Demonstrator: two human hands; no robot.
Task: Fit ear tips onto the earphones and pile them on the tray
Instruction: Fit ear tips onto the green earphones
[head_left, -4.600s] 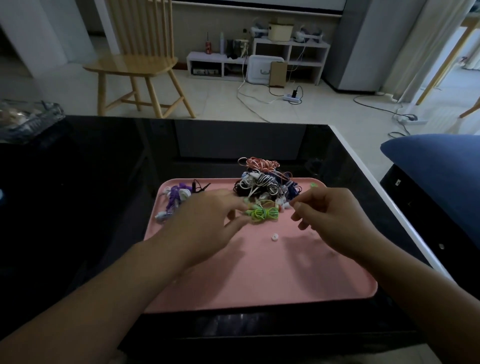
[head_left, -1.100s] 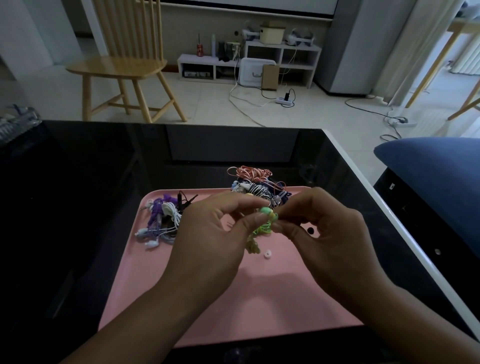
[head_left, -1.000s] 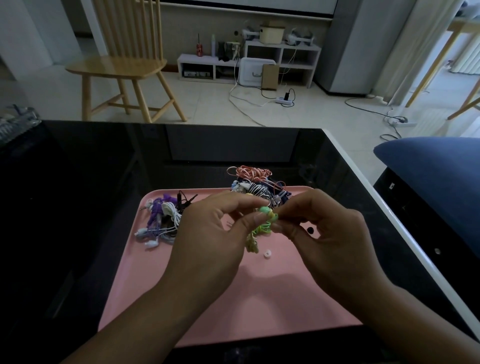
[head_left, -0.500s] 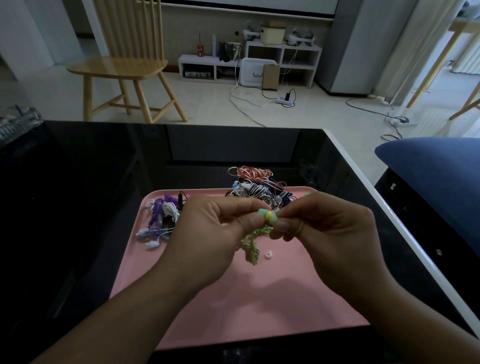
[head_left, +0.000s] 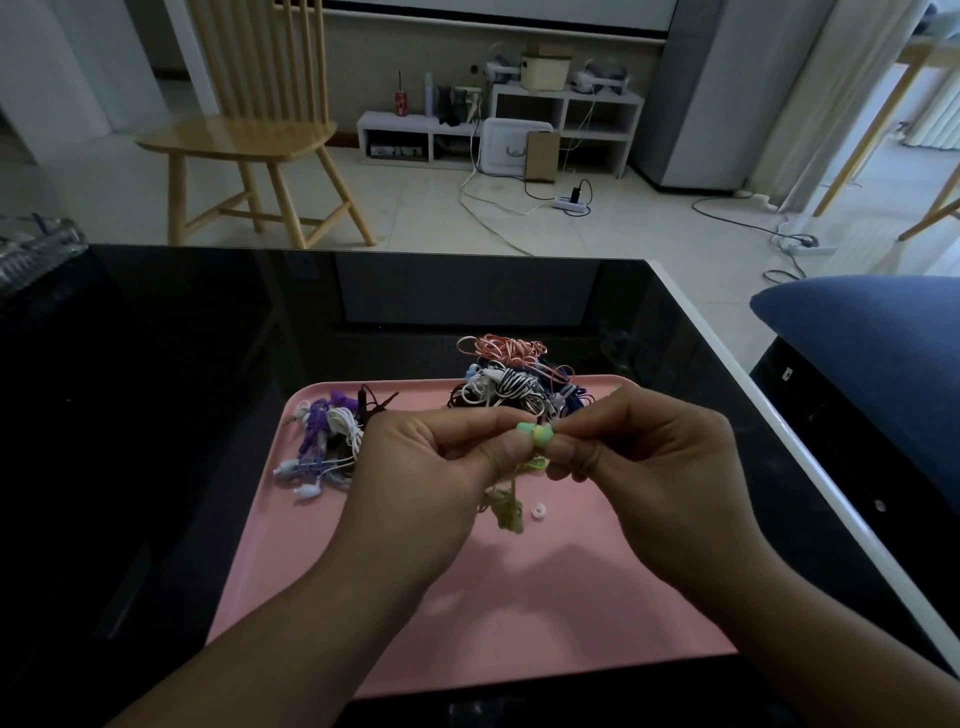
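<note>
Above the pink tray (head_left: 519, 613), my left hand (head_left: 431, 467) pinches a green earbud (head_left: 535, 432) of the green earphones, whose bundled cable (head_left: 506, 506) hangs down towards the tray. My right hand (head_left: 644, 457) pinches the same bud from the right, where a green ear tip meets it. A loose white ear tip (head_left: 538, 511) lies on the tray below my hands. A pile of coiled earphones (head_left: 511, 379) sits at the tray's far edge, and a purple and white bundle (head_left: 324, 441) lies at its far left corner.
The tray rests on a black glossy table (head_left: 156, 389) with a white right edge (head_left: 779, 441). A blue cushion (head_left: 883, 364) is to the right. A wooden chair (head_left: 249, 135) and a low white shelf (head_left: 498, 130) stand on the floor beyond.
Both hands lifted the green earphones off the tray, where they lay earlier, and drew together at the bud. Over the last second they stay pinched together, with only small finger shifts.
</note>
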